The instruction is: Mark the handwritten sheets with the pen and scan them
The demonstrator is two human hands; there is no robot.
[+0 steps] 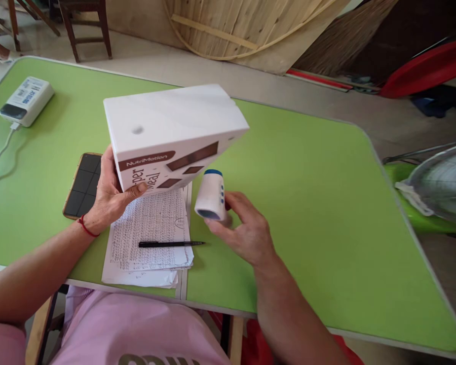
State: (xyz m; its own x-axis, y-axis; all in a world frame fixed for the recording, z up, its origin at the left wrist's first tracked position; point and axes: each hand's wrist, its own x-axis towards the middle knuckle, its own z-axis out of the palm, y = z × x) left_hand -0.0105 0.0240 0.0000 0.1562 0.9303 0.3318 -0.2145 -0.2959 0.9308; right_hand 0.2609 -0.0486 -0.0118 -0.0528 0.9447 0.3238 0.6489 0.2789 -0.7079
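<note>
My left hand (116,190) grips a white printed cardboard box (178,121) by its lower left corner, thumb over the printed front and fingers at the side. The box is tilted and held above the table. Its brown label reads "NutriMotion". In my right hand (247,228) is a small white handheld device (210,195) with blue buttons and a blue end, held between thumb and fingers just below the box's right part. Beneath them lie handwritten paper sheets (144,258), with a black pen (171,244) across them.
On the green table (307,213), a phone (84,182) lies left of the papers. A white power bank (27,101) with a cable sits at the far left. A wooden chair (85,23) stands beyond; a person's foot shows at the upper left. A green fan (437,187) is at the right.
</note>
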